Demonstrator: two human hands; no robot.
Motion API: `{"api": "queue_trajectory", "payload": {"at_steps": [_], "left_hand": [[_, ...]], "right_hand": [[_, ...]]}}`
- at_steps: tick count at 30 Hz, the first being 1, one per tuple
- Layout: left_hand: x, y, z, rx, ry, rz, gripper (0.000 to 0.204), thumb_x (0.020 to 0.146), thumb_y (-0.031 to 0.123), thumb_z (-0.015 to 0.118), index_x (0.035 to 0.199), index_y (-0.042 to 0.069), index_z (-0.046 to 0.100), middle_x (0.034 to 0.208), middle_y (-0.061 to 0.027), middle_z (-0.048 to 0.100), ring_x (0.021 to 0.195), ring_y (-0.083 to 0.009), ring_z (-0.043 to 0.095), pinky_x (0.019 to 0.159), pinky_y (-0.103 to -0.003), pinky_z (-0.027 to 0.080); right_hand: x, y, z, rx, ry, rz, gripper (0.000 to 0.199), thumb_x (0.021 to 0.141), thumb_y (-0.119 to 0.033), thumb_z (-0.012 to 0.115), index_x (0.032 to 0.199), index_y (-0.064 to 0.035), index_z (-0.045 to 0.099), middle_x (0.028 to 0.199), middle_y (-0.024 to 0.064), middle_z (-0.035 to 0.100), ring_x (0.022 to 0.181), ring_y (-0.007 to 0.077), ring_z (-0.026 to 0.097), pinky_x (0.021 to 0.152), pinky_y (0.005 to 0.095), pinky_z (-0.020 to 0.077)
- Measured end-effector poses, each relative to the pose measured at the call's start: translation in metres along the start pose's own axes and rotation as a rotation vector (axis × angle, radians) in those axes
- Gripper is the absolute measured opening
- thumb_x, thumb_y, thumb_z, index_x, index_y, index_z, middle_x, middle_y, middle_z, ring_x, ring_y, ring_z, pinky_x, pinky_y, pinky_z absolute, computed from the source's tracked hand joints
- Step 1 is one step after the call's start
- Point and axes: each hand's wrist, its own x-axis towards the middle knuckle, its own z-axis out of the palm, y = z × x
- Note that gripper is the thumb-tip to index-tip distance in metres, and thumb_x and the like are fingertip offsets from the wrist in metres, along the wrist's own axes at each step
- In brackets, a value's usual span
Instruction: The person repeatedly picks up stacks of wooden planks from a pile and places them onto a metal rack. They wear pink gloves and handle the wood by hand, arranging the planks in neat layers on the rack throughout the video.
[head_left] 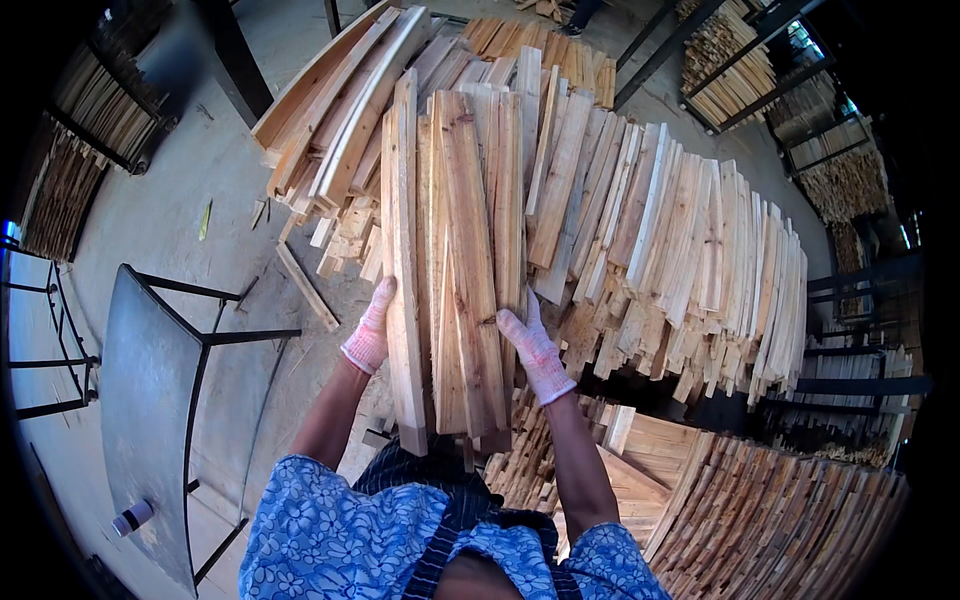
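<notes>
A grey metal table (140, 400) stands left, a small bottle (132, 517) beside it.

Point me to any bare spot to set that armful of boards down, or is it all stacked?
Both gloved hands, left hand and right hand, clamp the bundle of boards. Free: the grey metal table on the left, bare but for a small bottle at its near end, and the concrete floor beyond it. Crowded: the leaning board stack ahead and right, and the pile below it.
</notes>
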Motion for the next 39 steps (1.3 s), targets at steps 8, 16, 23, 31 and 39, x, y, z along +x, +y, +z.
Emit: {"api": "queue_trajectory", "payload": {"at_steps": [8,16,23,31,39], "left_hand": [[-0.096,-0.054,-0.034,-0.030,0.007,-0.171,0.088,0.083,0.059,0.077,0.146,0.006,0.047,0.136,-0.0152,0.061,0.123,-0.0288,0.060,0.106,-0.046,0.050],[-0.202,-0.080,-0.030,0.186,-0.075,-0.098,0.086,0.082,0.055,0.080,0.145,0.005,0.049,0.135,-0.0154,0.061,0.124,-0.0302,0.060,0.106,-0.048,0.051],[-0.205,-0.128,-0.027,0.913,-0.484,-0.029,0.073,0.084,0.048,0.081,0.138,0.004,0.057,0.126,-0.0112,0.066,0.113,-0.0265,0.066,0.095,-0.044,0.056],[-0.233,-0.346,0.155,0.728,-1.034,-0.715,0.098,0.086,0.040,0.080,0.158,0.001,0.026,0.146,-0.0130,0.053,0.132,-0.0203,0.052,0.112,-0.034,0.041],[-0.355,-0.577,0.211,1.612,-1.419,-0.776,0.110,0.082,0.038,0.081,0.157,-0.009,0.014,0.136,-0.0252,0.061,0.130,-0.0284,0.057,0.108,-0.034,0.046]], "right_hand": [[-0.044,0.058,-0.011,0.245,-0.017,0.084,0.078,0.101,-0.062,0.048,0.154,-0.0049,0.041,0.152,0.0110,0.047,0.140,0.0226,0.043,0.116,0.0354,0.0356],[-0.142,0.131,0.012,0.240,0.011,-0.139,0.084,0.105,-0.056,0.047,0.160,0.0019,0.019,0.164,0.0151,0.026,0.152,0.0225,0.021,0.125,0.0350,0.0166],[-0.309,0.143,-0.034,0.073,0.318,-0.299,0.073,0.108,-0.053,0.036,0.156,0.0023,0.031,0.158,0.0171,0.039,0.147,0.0245,0.035,0.121,0.0354,0.0262],[-0.547,0.256,-0.031,0.835,1.129,-0.407,0.084,0.104,-0.062,0.042,0.158,0.0002,0.028,0.157,0.0138,0.040,0.143,0.0266,0.041,0.120,0.0383,0.0302],[-0.729,0.351,-0.038,0.596,1.767,-0.063,0.095,0.096,-0.068,0.052,0.158,0.0004,0.028,0.155,0.0163,0.044,0.141,0.0297,0.042,0.118,0.0383,0.0316]]}}
